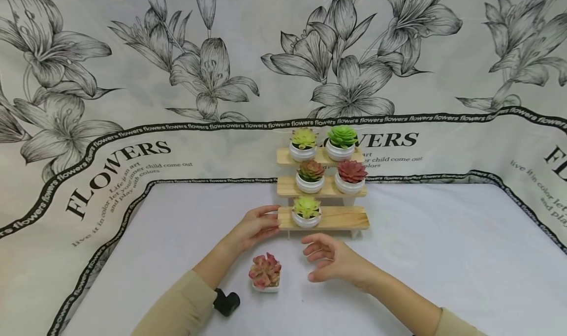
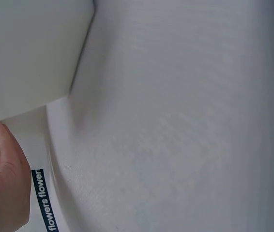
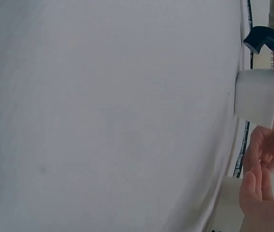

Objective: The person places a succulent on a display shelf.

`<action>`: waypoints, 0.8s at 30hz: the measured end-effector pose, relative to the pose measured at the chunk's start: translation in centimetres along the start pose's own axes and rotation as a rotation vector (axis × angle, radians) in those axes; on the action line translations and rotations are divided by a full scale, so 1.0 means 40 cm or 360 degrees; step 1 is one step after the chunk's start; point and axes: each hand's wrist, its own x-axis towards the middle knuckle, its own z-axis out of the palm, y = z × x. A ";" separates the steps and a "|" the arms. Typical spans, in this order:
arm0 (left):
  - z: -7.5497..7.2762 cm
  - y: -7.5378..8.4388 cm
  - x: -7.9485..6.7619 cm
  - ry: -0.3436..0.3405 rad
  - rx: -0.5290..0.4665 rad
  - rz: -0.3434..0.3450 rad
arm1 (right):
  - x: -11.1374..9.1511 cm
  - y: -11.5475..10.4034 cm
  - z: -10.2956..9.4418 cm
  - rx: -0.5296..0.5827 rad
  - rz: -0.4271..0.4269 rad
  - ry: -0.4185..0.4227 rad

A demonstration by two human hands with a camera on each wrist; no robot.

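A three-tier wooden plant stand [image 1: 341, 218] is in the head view, with several potted succulents on its steps. My left hand [image 1: 254, 228] is at the left end of the lowest step; in the left wrist view its fingers [image 2: 11, 150] hold the edge of the wood. On that step stands a yellow-green succulent [image 1: 306, 210] in a round white pot. My right hand [image 1: 338, 259] hovers in front of the stand, fingers loosely bent and holding nothing. Between my forearms a pink-red succulent [image 1: 265, 272] in a square white pot [image 3: 257, 96] stands on the table.
The middle step carries a brownish succulent [image 1: 311, 173] and a dark red one [image 1: 351, 173]. A yellow-green succulent [image 1: 303, 141] and a bright green one [image 1: 342, 139] occupy the top step. Behind the white-covered table [image 1: 425, 247] hangs a flower-printed cloth [image 1: 230, 149].
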 end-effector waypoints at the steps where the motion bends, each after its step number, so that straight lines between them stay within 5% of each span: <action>1: 0.001 0.001 0.001 -0.0001 -0.0005 0.0002 | 0.004 0.003 0.007 -0.0006 -0.0005 -0.0014; 13: 0.001 0.004 0.000 0.0005 0.0022 0.0026 | 0.060 0.006 0.085 -0.0023 -0.0046 -0.0162; 24: -0.001 -0.003 0.001 -0.0027 0.0025 0.0031 | 0.091 0.015 0.131 -0.0184 -0.0105 -0.0128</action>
